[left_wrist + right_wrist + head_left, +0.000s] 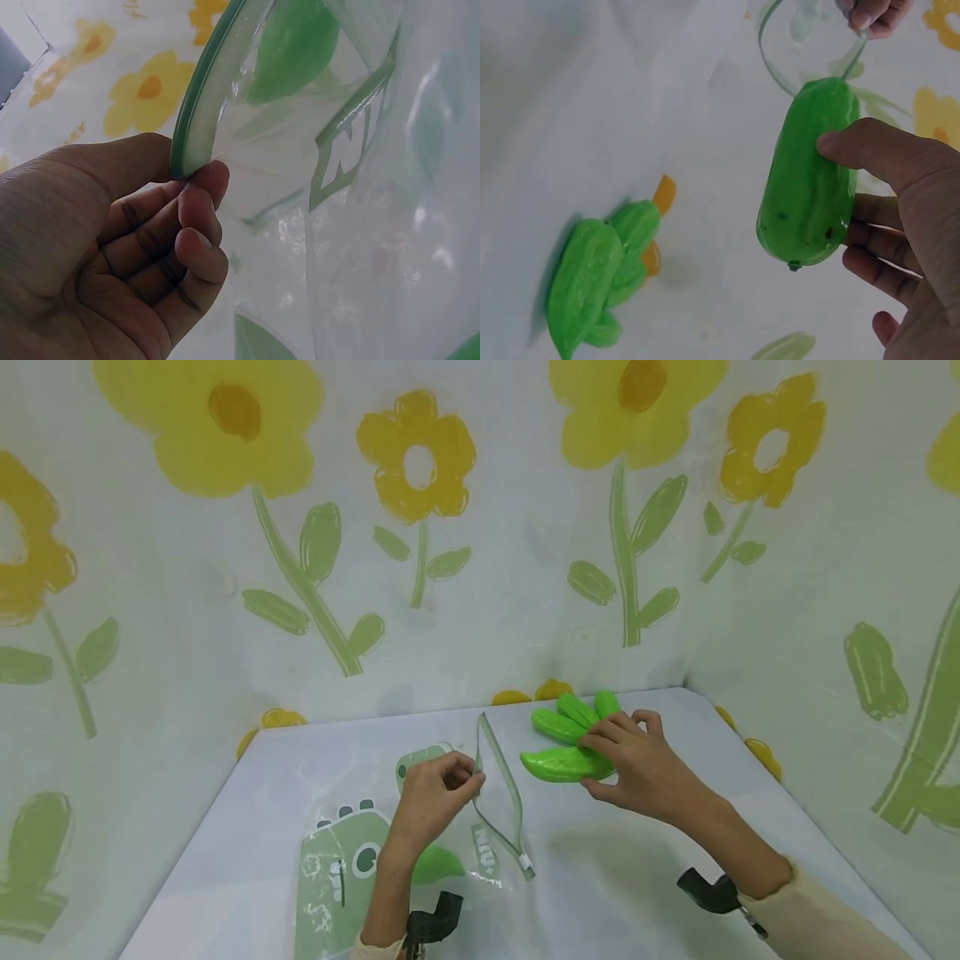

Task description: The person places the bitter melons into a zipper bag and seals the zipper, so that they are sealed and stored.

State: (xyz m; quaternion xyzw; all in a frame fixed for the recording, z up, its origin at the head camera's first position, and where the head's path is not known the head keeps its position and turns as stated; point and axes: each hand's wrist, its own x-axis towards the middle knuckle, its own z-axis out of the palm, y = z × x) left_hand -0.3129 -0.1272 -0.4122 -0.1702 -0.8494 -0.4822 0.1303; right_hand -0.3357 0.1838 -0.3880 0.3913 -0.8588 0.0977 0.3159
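Note:
My left hand (431, 797) pinches the green zip edge of a clear zipper bag (330, 893) printed with a green cartoon face. The bag's mouth (517, 802) gapes toward the right, and a white slider (524, 862) sits at its near end. Inside lies one green toy vegetable (437, 865), partly hidden by my left wrist. My right hand (637, 768) grips another glossy green toy vegetable (562, 765) between thumb and fingers. Its pointed tip faces the bag's mouth, a short gap away. The right wrist view shows the rounded stem end of this vegetable (806, 180).
Several more green toy vegetables (558, 724) lie in a cluster near the table's back edge, behind my right hand. The white table (615, 885) is bounded by a flower-printed curtain (510, 568) at the back and sides.

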